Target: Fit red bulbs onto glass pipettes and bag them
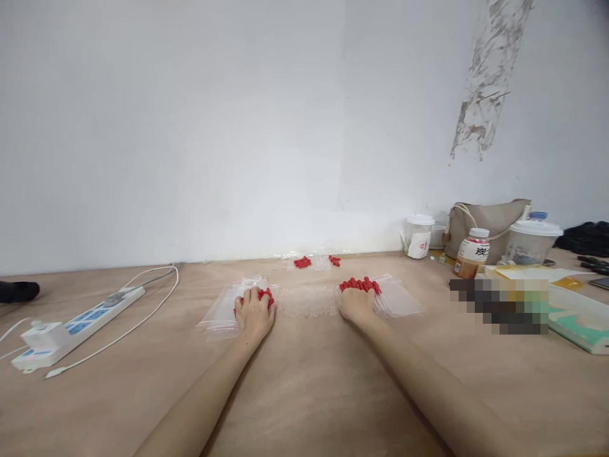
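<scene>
My left hand (254,312) rests on a heap of small red bulb-like pieces (265,293), fingers apart and bent over them. The heap lies on a stack of clear plastic bags (221,311). On the other side, my right hand (356,304) is curled at the near edge of a row of red bulb-ended pieces (360,284). Its fingertips are hidden, so what they pinch cannot be seen. More clear bags (399,297) fan out to its right. Between both hands lies a row of thin clear tubes (309,301), side by side.
Near the wall are a clear bag with red pieces (302,261) and a few loose ones (335,260). A power strip (90,320) with a white cable lies left. To the right stand a lidded cup (419,238), a bottle (472,254), a grey bag (490,219) and a green-and-white tray (583,324).
</scene>
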The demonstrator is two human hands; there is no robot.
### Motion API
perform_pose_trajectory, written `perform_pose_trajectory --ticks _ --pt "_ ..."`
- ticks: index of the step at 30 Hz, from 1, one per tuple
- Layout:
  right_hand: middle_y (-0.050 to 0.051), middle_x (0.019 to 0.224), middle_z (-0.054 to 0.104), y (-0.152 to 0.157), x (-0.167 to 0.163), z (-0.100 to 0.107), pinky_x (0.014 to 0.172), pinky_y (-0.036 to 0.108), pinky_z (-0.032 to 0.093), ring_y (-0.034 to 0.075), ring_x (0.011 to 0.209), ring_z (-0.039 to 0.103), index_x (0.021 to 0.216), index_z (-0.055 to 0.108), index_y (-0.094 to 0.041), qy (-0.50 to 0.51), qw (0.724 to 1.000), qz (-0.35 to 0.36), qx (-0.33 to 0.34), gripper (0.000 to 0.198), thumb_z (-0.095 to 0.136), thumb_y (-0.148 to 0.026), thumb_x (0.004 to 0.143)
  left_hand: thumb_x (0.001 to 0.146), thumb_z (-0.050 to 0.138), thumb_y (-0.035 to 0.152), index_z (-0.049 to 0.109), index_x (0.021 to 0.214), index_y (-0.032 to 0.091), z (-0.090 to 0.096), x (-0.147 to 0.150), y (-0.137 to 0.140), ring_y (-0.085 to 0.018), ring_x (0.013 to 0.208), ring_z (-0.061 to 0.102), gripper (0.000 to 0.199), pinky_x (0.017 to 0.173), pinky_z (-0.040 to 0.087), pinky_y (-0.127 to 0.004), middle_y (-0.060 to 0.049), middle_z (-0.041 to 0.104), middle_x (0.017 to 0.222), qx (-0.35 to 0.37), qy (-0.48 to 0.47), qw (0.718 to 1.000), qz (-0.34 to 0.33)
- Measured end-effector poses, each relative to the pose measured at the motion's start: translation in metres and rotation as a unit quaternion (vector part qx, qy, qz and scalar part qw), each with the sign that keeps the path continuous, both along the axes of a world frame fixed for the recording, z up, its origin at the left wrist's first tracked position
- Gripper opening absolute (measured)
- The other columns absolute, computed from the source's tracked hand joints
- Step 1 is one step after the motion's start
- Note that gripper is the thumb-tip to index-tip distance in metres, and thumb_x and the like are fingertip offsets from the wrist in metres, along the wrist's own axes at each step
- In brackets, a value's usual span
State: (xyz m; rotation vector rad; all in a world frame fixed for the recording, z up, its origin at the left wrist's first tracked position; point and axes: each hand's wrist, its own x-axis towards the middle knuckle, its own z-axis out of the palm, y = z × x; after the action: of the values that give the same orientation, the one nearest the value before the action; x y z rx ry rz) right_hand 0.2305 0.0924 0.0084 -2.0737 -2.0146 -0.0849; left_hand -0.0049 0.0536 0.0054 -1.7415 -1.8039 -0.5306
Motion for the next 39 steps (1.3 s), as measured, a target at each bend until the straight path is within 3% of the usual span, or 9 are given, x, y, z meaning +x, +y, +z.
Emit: perform_pose_trajectory --ticks 5,8,12,15,17,20,25,31,39 --pt "0.016 0.092 0.059 -0.022 0.02 0.006 0.074 0.033 0.029 0.025 0.09 0.052 0.089 0.057 -0.008 -0.005 0.998 0.035 0.048 0.029 0.035 -0.026 0.082 0.074 0.052 0.032 0.064 0.073 0.014 0.0 0.001 0.011 -0.03 0.102 0.035 0.022 0.088 0.018 -0.046 -0.014 0.049 0.103 -0.014 -0.038 0.999 -0.007" --pt "0.014 0.088 0.058 -0.035 0.031 0.005 0.069 0.028 0.031 0.021 0.083 0.052 0.086 0.053 -0.01 0.024 0.991 0.1 0.087 0.025 0.032 -0.023 0.084 0.074 0.05 0.026 0.063 0.072 0.011 0.001 0.004 0.013 -0.033 0.101 0.036 0.019 0.086 0.02 -0.049 -0.016 0.049 0.099 -0.006 -0.067 0.997 -0.041" --pt "0.007 0.078 0.057 -0.049 0.035 -0.007 0.064 0.026 0.035 0.016 0.072 0.051 0.085 0.049 -0.014 0.137 0.953 0.237 0.126 0.017 0.032 -0.017 0.084 0.079 0.046 0.023 0.059 0.076 0.014 0.003 0.012 0.004 -0.029 0.097 0.04 0.016 0.082 0.03 -0.042 -0.013 0.052 0.096 -0.016 -0.083 0.991 -0.106" --pt "0.007 0.085 0.058 -0.058 0.033 -0.018 0.069 0.029 0.039 0.017 0.078 0.053 0.094 0.05 -0.017 0.204 0.921 0.298 0.144 0.02 0.034 -0.016 0.083 0.083 0.041 0.025 0.052 0.077 0.018 -0.001 0.02 -0.01 -0.02 0.083 0.048 0.015 0.074 0.037 -0.031 -0.005 0.055 0.083 -0.037 -0.101 0.978 -0.181" --pt "0.008 0.093 0.058 -0.063 0.031 -0.025 0.074 0.032 0.039 0.018 0.085 0.052 0.104 0.05 -0.019 0.215 0.91 0.32 0.151 0.027 0.034 -0.015 0.083 0.084 0.039 0.026 0.046 0.079 0.019 -0.008 0.025 -0.018 -0.017 0.073 0.051 0.011 0.066 0.039 -0.027 -0.002 0.053 0.077 -0.05 -0.177 0.953 -0.241" --pt "0.007 0.092 0.058 -0.069 0.027 -0.03 0.077 0.031 0.04 0.017 0.088 0.051 0.102 0.054 -0.02 0.207 0.9 0.354 0.147 0.031 0.032 -0.013 0.082 0.083 0.04 0.025 0.039 0.088 0.019 -0.021 0.03 -0.023 -0.014 0.066 0.051 0.007 0.061 0.04 -0.026 0.001 0.048 0.072 -0.056 -0.342 0.884 -0.313" --pt "0.005 0.087 0.057 -0.074 0.019 -0.033 0.075 0.028 0.041 0.015 0.084 0.052 0.091 0.055 -0.019 0.232 0.891 0.367 0.132 0.027 0.031 -0.011 0.082 0.083 0.04 0.026 0.03 0.112 0.022 -0.03 0.036 -0.031 -0.011 0.061 0.054 0.032 0.059 0.043 -0.025 0.002 0.045 0.078 -0.156 -0.484 0.764 -0.398" --pt "0.004 0.093 0.057 -0.076 0.017 -0.032 0.075 0.027 0.038 0.014 0.086 0.051 0.105 0.051 -0.022 0.201 0.901 0.361 0.13 0.03 0.03 -0.015 0.085 0.079 0.05 0.031 0.043 0.093 0.019 -0.019 0.041 -0.042 -0.011 0.064 0.049 0.019 0.059 0.039 -0.022 0.002 0.049 0.072 -0.158 -0.457 0.787 -0.383" --pt "0.0 0.084 0.062 -0.079 0.017 -0.024 0.073 0.028 0.03 0.013 0.08 0.054 0.089 0.057 -0.023 0.145 0.924 0.322 0.145 0.027 0.03 -0.024 0.088 0.07 0.063 0.031 0.041 0.072 0.017 -0.025 0.044 -0.041 -0.012 0.066 0.054 0.026 0.06 0.04 -0.022 0.0 0.056 0.07 -0.208 -0.523 0.711 -0.421"
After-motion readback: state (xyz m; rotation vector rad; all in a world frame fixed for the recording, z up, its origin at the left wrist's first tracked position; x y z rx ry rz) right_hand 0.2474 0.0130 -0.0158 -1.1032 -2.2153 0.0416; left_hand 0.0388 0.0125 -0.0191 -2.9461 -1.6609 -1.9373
